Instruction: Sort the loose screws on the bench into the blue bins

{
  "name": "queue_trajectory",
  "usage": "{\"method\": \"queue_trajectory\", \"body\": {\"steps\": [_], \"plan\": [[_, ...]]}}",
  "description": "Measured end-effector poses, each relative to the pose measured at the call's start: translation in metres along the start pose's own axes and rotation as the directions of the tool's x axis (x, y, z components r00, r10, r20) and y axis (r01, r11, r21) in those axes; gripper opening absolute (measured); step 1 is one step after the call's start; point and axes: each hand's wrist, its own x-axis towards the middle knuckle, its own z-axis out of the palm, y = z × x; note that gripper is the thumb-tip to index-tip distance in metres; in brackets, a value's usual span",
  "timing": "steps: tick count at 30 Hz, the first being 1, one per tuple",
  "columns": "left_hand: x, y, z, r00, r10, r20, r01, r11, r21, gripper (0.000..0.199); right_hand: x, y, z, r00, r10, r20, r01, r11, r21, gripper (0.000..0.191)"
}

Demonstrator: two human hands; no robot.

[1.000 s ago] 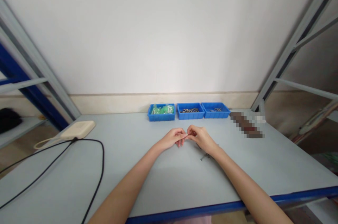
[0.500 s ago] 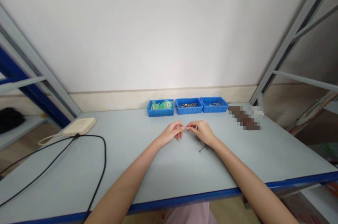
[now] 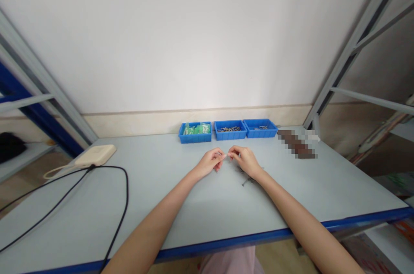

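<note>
Over the middle of the grey table (image 3: 181,226), my left hand (image 3: 211,163) is closed in a pinch on a tiny pale piece too small to identify. My right hand (image 3: 243,160) faces it, thumb and fingertips pinched together at the other side of that small piece. The fingertips of both hands nearly touch. Several thin metal screws (image 3: 247,179) lie on the table under and beside my right wrist, partly hidden by it.
Along the wall stand three blue bins: the left bin (image 3: 195,138) with green and white packets, the middle bin (image 3: 230,135) and right bin (image 3: 260,134) with metal pieces. A white box (image 3: 96,155) and black cable (image 3: 127,188) lie left. A blurred patch (image 3: 299,144) is at right.
The whole view has shifted slightly. My right fingertips are a little more curled, and both hands stay almost in the same place.
</note>
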Motion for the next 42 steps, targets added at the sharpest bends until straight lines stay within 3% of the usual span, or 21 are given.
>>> {"method": "queue_trajectory", "body": {"steps": [4, 9, 15, 21, 35, 42], "plan": [[-0.0001, -0.0008, 0.0002, 1.0, 0.004, -0.022, -0.005, 1.0, -0.021, 0.035, 0.0, 0.0005, -0.0007, 1.0, -0.013, -0.012, 0.013, 1.0, 0.005, 0.016], [0.0009, 0.0012, 0.0006, 0.998, 0.017, -0.059, -0.015, 1.0, 0.027, 0.039, -0.0027, -0.0014, 0.0022, 1.0, -0.002, 0.03, 0.002, 1.0, 0.004, 0.026], [0.0006, 0.0034, 0.0009, 0.996, 0.028, -0.082, -0.024, 0.998, 0.052, 0.038, -0.0018, 0.0014, 0.007, 0.992, 0.004, 0.123, -0.021, 0.991, 0.135, 0.037], [0.001, 0.0009, -0.0004, 0.998, 0.026, -0.056, -0.025, 1.0, 0.011, 0.035, -0.0006, -0.0009, 0.0048, 0.998, -0.026, 0.056, 0.016, 0.986, 0.168, 0.035], [0.0036, -0.0032, 0.0014, 0.997, 0.03, -0.076, -0.03, 0.999, -0.009, 0.04, -0.0005, 0.0, 0.0068, 0.991, -0.009, 0.131, -0.02, 0.976, 0.218, 0.028], [0.0022, -0.0024, 0.0012, 0.997, 0.017, -0.076, -0.019, 0.999, -0.033, 0.033, -0.0006, -0.0001, 0.0039, 0.997, 0.034, 0.076, -0.045, 0.987, 0.151, 0.024]]}}
